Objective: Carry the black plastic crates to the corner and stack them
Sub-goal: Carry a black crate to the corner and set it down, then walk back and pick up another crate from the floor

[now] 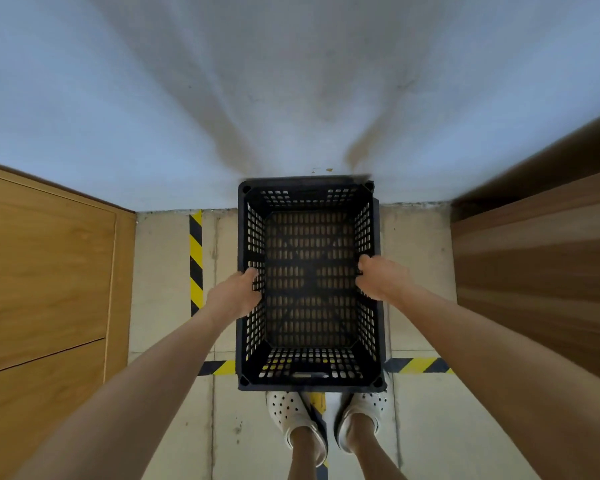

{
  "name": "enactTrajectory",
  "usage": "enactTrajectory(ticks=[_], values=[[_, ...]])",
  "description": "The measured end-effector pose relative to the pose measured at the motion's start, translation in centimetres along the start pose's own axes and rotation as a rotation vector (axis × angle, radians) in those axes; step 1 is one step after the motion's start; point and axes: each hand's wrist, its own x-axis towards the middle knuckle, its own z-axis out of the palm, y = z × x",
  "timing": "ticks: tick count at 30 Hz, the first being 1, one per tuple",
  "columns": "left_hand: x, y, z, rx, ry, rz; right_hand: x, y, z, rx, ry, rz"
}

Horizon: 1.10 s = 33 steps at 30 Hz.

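A black plastic crate point(309, 379) with slotted walls and an open top is seen from straight above, its far end against the grey wall. My left hand point(238, 292) grips its left long rim, fingers curled over the edge into the crate. My right hand point(378, 277) grips the right long rim the same way. The crate is empty; the floor shows through its slotted bottom. I cannot tell whether it rests on the floor or on another crate.
A grey wall point(291, 98) rises just behind the crate. A wooden door point(45, 271) stands at left, a wooden cabinet point(541, 271) at right. Yellow-black tape point(196, 261) marks a square on the tiled floor. My feet in white clogs point(291, 414) stand behind the crate.
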Motion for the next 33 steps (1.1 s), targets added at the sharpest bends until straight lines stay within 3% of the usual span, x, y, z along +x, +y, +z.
enactTrajectory(ticks=[7, 18, 23, 29, 33], values=[[-11.7, 3.1, -6.4, 0.012, 0.094, 0.109, -10.9, -1.6, -6.8, 0.021, 0.006, -0.107], [-27.5, 7.6, -17.9, 0.197, 0.405, 0.358, -31.6, -1.0, -15.4, -0.063, 0.309, -0.136], [-31.7, 9.7, -19.5, 0.278, 0.441, 0.5, -38.3, -2.2, -14.7, 0.03, 0.445, -0.063], [-35.8, 10.0, -17.4, 0.509, 0.421, 0.715, -43.8, -3.2, -10.2, 0.003, 0.413, 0.059], [-37.8, 10.1, -16.5, 0.609, 0.435, 0.851, -46.9, -3.7, -8.9, 0.021, 0.482, 0.139]])
